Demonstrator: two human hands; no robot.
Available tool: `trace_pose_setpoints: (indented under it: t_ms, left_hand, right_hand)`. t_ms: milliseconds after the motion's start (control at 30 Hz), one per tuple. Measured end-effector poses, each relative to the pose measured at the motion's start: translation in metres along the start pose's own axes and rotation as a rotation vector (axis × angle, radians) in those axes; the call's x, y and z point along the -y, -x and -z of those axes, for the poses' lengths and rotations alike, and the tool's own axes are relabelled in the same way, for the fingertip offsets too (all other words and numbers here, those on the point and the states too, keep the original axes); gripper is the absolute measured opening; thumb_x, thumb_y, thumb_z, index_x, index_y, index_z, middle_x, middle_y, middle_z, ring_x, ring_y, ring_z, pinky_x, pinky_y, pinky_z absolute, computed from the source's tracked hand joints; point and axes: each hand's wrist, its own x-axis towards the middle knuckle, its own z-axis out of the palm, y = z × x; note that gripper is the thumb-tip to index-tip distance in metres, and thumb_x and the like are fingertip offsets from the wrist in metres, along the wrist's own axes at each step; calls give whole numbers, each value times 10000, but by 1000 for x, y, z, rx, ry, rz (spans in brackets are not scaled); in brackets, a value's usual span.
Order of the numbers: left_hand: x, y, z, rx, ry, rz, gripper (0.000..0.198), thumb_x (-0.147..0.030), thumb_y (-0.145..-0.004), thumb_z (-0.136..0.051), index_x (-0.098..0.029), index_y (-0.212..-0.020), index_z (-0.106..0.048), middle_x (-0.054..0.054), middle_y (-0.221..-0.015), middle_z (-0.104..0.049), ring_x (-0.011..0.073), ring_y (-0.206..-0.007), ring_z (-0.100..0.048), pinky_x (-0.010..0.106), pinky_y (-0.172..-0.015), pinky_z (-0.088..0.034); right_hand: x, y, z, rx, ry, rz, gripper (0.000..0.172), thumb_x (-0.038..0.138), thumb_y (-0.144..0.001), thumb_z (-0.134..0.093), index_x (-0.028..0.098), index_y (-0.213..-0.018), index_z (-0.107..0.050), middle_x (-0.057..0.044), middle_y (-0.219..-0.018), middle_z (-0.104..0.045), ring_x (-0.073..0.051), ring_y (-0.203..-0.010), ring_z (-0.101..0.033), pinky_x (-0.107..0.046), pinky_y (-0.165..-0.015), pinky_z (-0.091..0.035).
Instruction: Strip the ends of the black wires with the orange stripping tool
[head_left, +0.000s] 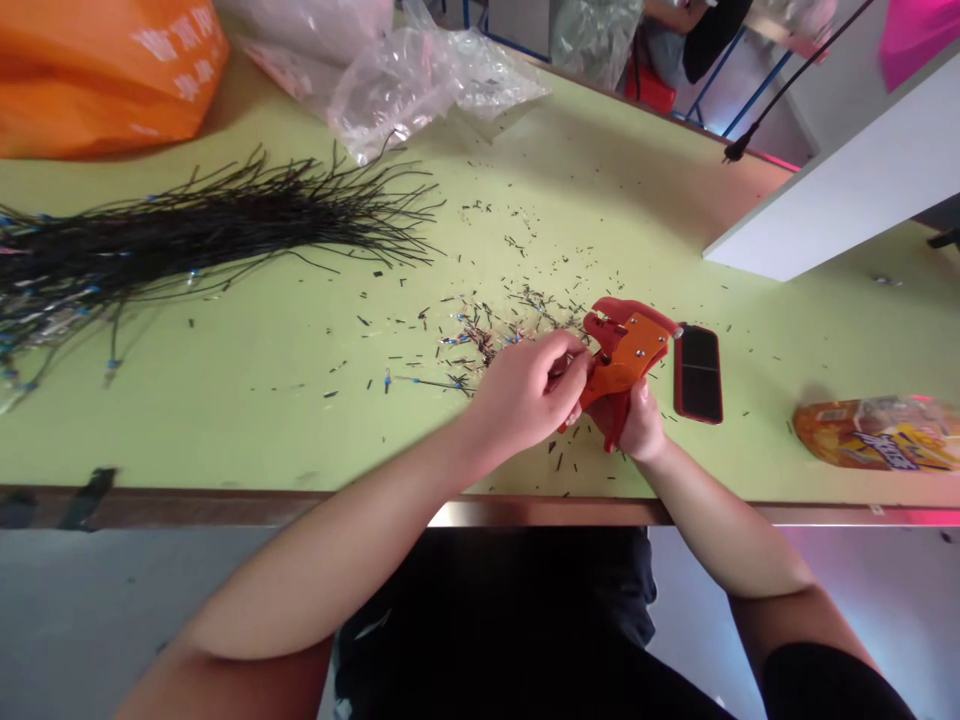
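Forearms (pixel 322 570) angle inward (both hands (pixel 525 395) clasping orange strippers (pixel 626 350)).

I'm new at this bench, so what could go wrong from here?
The left hand sits close to the jaws of the orange wire stripper held in the right hand, so fingers might get pinched. Cut wire bits might get mixed into the bundle of black wires. The phone beside the tool might get knocked.

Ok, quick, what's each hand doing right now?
Left hand: closed beside the orange wire stripper; whatever it pinches is hidden.
Right hand: closed, holding the orange wire stripper.
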Motion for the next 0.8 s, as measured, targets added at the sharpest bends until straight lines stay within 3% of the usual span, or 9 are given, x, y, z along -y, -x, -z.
trace_pose_setpoints:
  t_ms: [233, 333, 500, 667, 800]
  left_hand:
    - [-3, -2, 4, 92, 173, 97, 215, -274, -1037, -515, -229, -861, -628, -26, -592, -702, 130, -525, -682, 264, -548, -550]
    - [-4, -3, 4, 109, 219, 132, 249, -267, -1028, -513, -226, -811, -626, -23, -585, -682, 130, -531, -660, 269, -555, -540]
    - [-5, -4, 5, 57, 189, 130, 310, -287, -1027, -523, -227, -734, -604, -25, -591, -635, 113, -511, -567, 251, -490, -456]
    - [-3, -7, 8, -18, 109, 106, 248, -296, -997, -559, -214, -780, -645, -25, -631, -640, 113, -531, -542, 239, -470, -401]
    - [0, -7, 8, -33, 119, 124, 186, -287, -993, -553, -210, -900, -695, -11, -734, -709, 103, -533, -529, 234, -466, -385]
  right_hand:
    - [9, -3, -6, 29, 28, -65, 929, 1078, -752, -379, 243, -992, -709, -124, -838, -658, -375, -1030, -715, -512, -770, -670]
    - [9, -2, -3, 59, 22, -65, 922, 1070, -761, -401, 236, -991, -718, -121, -843, -661, -369, -1014, -721, -501, -770, -666]
    - [4, 0, 3, 123, -29, 43, 706, 879, -925, -530, 247, -1162, -738, -119, -980, -722, -317, -990, -740, -476, -826, -671]
    - [8, -4, 2, -29, 12, 24, 314, 475, -956, -809, 286, -1202, -761, -58, -1092, -780, -260, -1065, -763, -456, -992, -652]
    - [13, -9, 0, -62, -37, -31, 303, 431, -957, -814, 287, -1220, -763, -54, -1196, -793, -268, -1158, -758, -492, -1055, -636]
